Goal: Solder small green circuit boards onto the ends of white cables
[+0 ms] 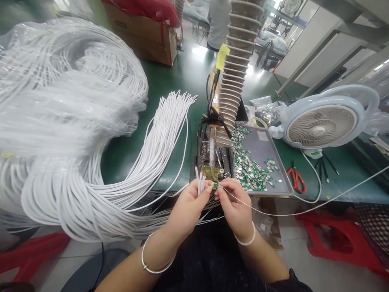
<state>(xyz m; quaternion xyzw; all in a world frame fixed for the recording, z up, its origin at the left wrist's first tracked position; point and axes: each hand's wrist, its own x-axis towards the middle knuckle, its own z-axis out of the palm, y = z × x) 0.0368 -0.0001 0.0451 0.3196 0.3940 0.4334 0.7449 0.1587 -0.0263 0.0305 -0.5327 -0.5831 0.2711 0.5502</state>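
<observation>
My left hand (191,205) is closed around several white cables (201,183), whose cut ends point upward. At its fingertips is a small green and yellow connector board (214,185), between my two hands. My right hand (236,205) pinches a thin pale wire (264,212), probably solder, which trails off to the right. Just above the fingertips, a soldering iron (212,142) is clamped in a stand, tip downward. Whether the tip touches the board I cannot tell. My right fingers partly hide the board.
A large bundle of white cables (164,138), partly wrapped in plastic, covers the left side. To the right are a grey tray (258,142) of small green boards, red-handled scissors (297,180) and a fan (322,121). A ribbed duct (238,61) hangs over the iron.
</observation>
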